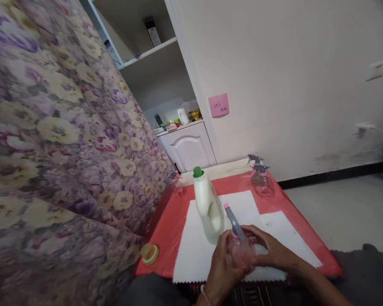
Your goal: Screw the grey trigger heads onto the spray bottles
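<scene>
A clear spray bottle (241, 251) with a grey and pink spray head stands between my hands, above the white cloth near the table's front edge. My left hand (221, 265) wraps round its left side, with the thumb low on the body. My right hand (268, 248) curls round the other side, fingers near the neck and thumb lower down. Just beyond my left hand, a pale green jug (207, 204) stands upright, with a green spout at its uncapped mouth. Its handle faces my hands. A yellowish cap (150, 253) lies at the left front of the table.
A red cover (159, 238) lies over the low table, with white cloths (188, 255) on it. More spray bottles (264, 187) stand at the back right, and another small spray bottle (178, 187) is at the back left. A floral curtain (67, 148) hangs along the left side.
</scene>
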Demonstrator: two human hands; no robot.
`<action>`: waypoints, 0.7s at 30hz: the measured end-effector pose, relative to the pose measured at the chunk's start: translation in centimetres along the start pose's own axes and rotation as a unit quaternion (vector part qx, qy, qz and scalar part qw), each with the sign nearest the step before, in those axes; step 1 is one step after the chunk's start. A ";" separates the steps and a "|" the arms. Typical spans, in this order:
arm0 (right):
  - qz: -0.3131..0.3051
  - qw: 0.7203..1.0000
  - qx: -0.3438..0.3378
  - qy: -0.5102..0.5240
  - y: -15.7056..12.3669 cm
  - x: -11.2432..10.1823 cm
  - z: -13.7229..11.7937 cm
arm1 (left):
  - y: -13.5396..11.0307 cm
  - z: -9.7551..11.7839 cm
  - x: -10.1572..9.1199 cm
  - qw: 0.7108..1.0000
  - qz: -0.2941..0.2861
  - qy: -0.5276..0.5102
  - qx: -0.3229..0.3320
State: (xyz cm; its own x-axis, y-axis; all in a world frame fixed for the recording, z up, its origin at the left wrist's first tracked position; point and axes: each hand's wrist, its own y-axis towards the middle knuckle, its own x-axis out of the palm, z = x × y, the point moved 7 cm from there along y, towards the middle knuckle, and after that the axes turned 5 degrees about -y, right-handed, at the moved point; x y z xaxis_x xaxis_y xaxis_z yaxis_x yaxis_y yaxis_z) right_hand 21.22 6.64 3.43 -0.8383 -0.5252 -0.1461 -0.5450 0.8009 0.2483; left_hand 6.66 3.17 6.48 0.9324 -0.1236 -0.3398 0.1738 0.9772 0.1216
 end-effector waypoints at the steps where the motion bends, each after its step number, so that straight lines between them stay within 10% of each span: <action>1: -0.005 1.000 0.006 0.009 0.0 0.1 0.2 | -0.4 0.2 -0.3 1.000 -0.001 0.003 -0.006; 12: -0.021 0.998 0.060 -0.016 -0.1 0.8 2.8 | -3.4 1.9 -6.7 0.990 0.104 0.093 -0.025; 21: -0.004 0.995 0.087 -0.056 0.1 1.0 4.7 | -2.8 -3.9 -12.6 0.961 0.236 0.140 -0.029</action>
State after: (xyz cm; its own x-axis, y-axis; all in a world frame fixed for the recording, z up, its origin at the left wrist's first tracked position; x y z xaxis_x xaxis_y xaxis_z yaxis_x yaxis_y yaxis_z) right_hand 20.28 7.55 -1.15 -0.8251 -0.5036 -0.2560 -0.5372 0.8397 0.0797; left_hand -6.82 2.64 6.78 0.7800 0.3792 -0.4979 -0.2733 0.9221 0.2740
